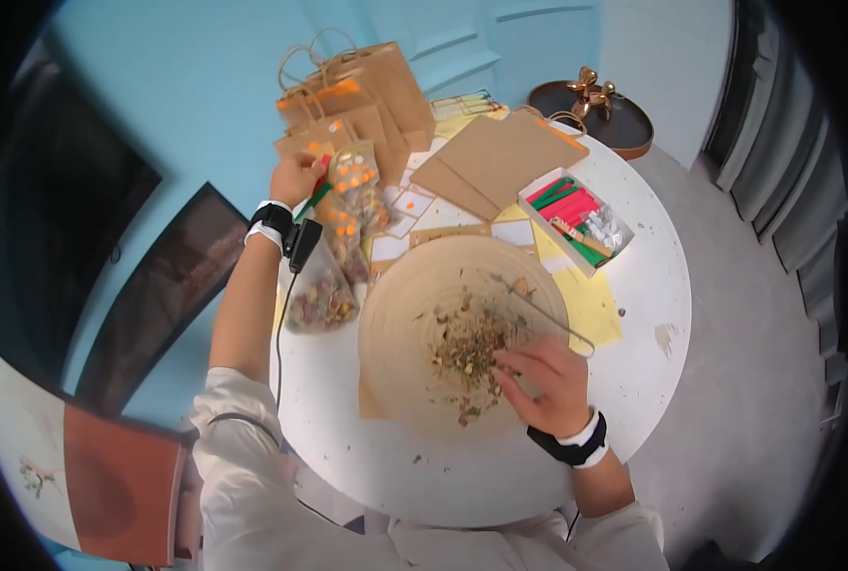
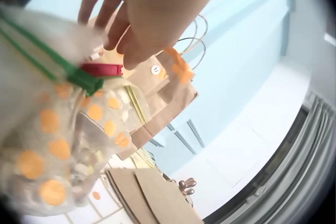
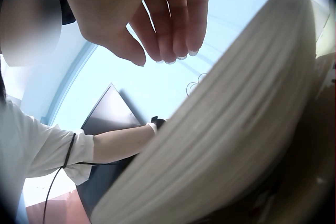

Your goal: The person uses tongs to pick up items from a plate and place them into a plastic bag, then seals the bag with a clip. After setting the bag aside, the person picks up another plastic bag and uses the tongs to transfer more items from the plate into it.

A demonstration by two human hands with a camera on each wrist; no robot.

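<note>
My left hand (image 1: 295, 179) is at the top of the clear bags, pinching a red bag clip (image 2: 103, 70) above a bag with orange dots (image 2: 94, 112). A green clip (image 2: 79, 79) closes another dotted bag in front of it. The bags' contents look like mixed dried bits. My right hand (image 1: 549, 388) hovers over the right side of a round, shallow tan tray (image 1: 386, 309), fingers loosely bent with nothing between them. Dried plant pieces (image 1: 467, 347) lie heaped in the tray's middle. Beside that hand, a thin metal tool (image 1: 562, 328) rests across the rim.
Brown paper bags with handles (image 1: 386, 95) stand at the back left of the white round table (image 1: 652, 285). Flat brown bags (image 1: 500, 157) lie behind the tray. At the right is a white box (image 1: 590, 271) of red and green clips. White cards (image 1: 390, 249) lie behind the tray.
</note>
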